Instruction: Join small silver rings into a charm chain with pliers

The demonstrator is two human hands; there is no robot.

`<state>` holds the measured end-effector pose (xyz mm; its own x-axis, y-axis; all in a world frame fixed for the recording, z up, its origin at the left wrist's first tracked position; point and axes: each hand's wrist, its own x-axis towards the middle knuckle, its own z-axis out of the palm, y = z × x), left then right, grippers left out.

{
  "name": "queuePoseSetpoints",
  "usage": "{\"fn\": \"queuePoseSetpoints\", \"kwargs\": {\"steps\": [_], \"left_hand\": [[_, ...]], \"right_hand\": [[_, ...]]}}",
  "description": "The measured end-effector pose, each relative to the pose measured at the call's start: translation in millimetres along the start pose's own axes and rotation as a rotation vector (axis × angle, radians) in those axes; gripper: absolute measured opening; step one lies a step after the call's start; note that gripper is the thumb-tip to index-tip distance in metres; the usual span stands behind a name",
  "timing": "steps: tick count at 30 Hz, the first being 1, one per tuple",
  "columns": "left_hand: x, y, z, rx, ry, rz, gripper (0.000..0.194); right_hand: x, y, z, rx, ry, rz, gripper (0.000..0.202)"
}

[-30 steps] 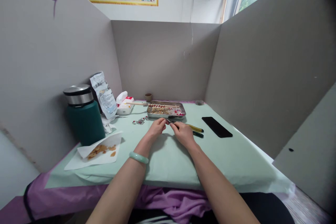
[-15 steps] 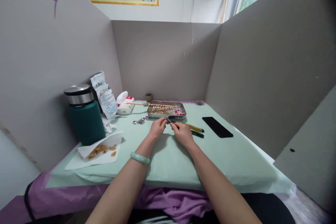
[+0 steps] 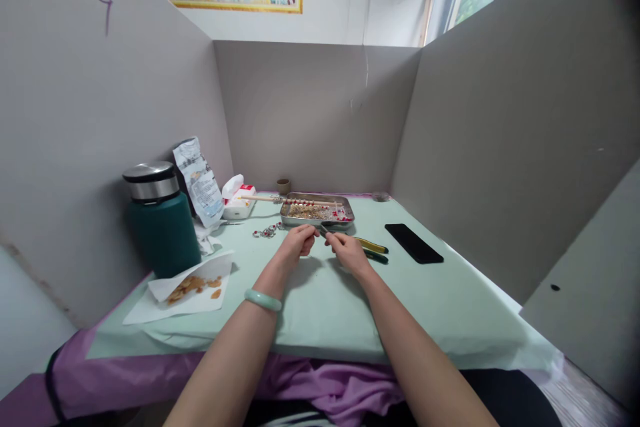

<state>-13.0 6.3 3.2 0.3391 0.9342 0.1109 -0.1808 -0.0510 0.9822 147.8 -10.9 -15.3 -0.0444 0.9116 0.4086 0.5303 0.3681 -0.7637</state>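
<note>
My left hand (image 3: pixel 299 241) is closed in a pinch above the table, its fingertips just in front of the tray; what they pinch is too small to make out. Across a narrow gap, my right hand (image 3: pixel 347 251) is closed around a slim metal tool (image 3: pixel 323 229), whose tip points toward the left fingertips. Behind the right hand lie pliers with one yellow and one green handle (image 3: pixel 373 247), partly hidden by it. A metal tray (image 3: pixel 351 205) holds gold-coloured bits and red beads. A beaded chain (image 3: pixel 269 231) rests left of the tray.
A wooden stick (image 3: pixel 263 198) strung with beads lies across the tray. On the left stand a green flask (image 3: pixel 163 230), a pouch (image 3: pixel 199 177) and a tissue pack (image 3: pixel 240 200). Flakes lie on white paper (image 3: pixel 210 300). A black phone (image 3: pixel 414 243) is at right. Grey partitions surround the table.
My hands have moved slightly apart, the left one shifting a little leftward. The slim metal tool now shows more upright in my right hand. The pliers and tray stay put.
</note>
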Motion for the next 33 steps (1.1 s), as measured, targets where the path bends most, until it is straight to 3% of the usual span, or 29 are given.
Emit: {"fn": "queuePoseSetpoints", "kwargs": {"steps": [6,10,21,33], "left_hand": [[-6,2,-7.7,-0.144,-0.283,-0.112,0.022],[-9,4,-10.1,-0.247,-0.394,-0.128,0.020],[-14,9,-12.0,-0.417,-0.510,-0.252,0.014],[-17,11,-12.7,-0.420,-0.529,-0.310,0.014]], "right_hand": [[1,4,-2,0.151,-0.134,-0.046,0.041],[-2,-2,-5,0.219,-0.167,-0.095,0.036],[-3,-3,-9,0.270,-0.196,-0.219,0.029],[-2,-1,-15,0.217,-0.216,-0.313,0.029]]}}
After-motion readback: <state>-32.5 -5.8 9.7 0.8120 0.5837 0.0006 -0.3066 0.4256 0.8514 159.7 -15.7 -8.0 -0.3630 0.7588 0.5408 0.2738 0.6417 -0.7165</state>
